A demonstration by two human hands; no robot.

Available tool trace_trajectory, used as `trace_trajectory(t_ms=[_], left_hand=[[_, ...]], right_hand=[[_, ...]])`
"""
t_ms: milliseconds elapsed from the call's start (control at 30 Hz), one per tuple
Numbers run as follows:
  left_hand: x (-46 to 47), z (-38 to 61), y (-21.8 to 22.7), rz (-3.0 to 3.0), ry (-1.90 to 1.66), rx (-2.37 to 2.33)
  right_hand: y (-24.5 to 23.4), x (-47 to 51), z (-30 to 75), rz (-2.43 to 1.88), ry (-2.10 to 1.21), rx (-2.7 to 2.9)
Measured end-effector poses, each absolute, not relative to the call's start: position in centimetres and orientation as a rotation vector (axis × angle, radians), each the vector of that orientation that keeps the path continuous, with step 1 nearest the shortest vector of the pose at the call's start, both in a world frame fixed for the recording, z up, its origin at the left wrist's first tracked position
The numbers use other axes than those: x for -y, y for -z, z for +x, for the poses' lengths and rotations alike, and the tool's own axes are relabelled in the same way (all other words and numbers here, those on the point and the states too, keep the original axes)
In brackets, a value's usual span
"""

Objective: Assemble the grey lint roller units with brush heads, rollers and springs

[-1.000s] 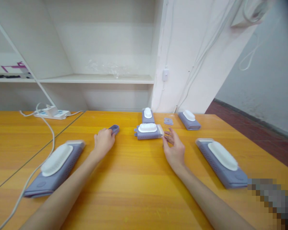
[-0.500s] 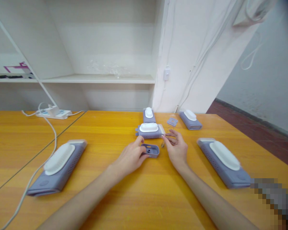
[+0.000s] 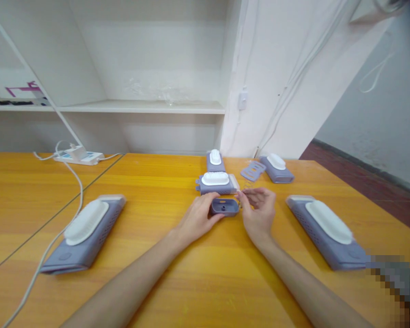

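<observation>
My left hand [image 3: 201, 214] grips a small grey-purple open plastic housing [image 3: 225, 212] by its left end, thumb in front and fingers behind. The hollow side shows, with a round post inside. Just right of the housing, my right hand [image 3: 259, 214] has thumb and index finger pinched together. A small metallic bit [image 3: 239, 203] shows by those fingertips; its kind is too small to make out. Thin coiled springs [image 3: 248, 184] lie just beyond the right fingers. Behind the housing sits a grey-purple pouch with a white bristled brush head [image 3: 215, 178].
A flat slotted purple plate [image 3: 253, 171] lies at the back right. Similar brush-topped units stand at the left [image 3: 85, 232], right [image 3: 328, 228] and back [image 3: 276, 168]. A power strip [image 3: 78, 157] with a white cable [image 3: 79, 182] is at the left. A blurred-out object [image 3: 399, 278] is at the right edge.
My left hand has shifted the housing slightly right, close to my right fingertips. My right hand stays pinched. The view has moved a little, and the slotted plate looks larger and differently placed.
</observation>
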State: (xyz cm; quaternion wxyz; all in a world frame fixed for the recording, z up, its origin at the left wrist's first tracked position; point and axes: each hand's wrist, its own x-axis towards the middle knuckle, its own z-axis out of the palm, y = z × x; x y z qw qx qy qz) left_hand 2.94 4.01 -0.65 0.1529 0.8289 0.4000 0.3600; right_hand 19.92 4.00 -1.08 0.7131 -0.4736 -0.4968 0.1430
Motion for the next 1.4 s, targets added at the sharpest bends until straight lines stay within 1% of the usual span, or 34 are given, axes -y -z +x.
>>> trace_trajectory(t_ms=[133, 300, 367, 533, 800, 1400], left_hand=[[-3.8, 3.0, 0.5, 2.449, -1.066, -1.112], [-3.8, 3.0, 0.5, 2.479, -1.062, -1.120], [-3.8, 3.0, 0.5, 2.476, -1.062, -1.123], [-3.6, 3.0, 0.4, 2.461, -1.051, -1.129], [-3.5, 3.0, 0.1, 2.501, -1.060, -1.075], [-3.6, 3.3, 0.3, 2.516, -1.074, -1.090]], right_hand=[[1.0, -3.9, 19.9, -1.082, -0.337, 1.159], [1.4, -3.8, 20.5, -1.229, -0.149, 1.291], [1.5, -3.8, 20.5, -1.260, -0.147, 1.288], [1.5, -3.7, 19.9, -1.159, -0.307, 1.236], [1.9, -3.4, 19.7, -1.157, -0.190, 1.432], [1.6, -3.5, 19.6, -1.190, 0.017, 1.565]])
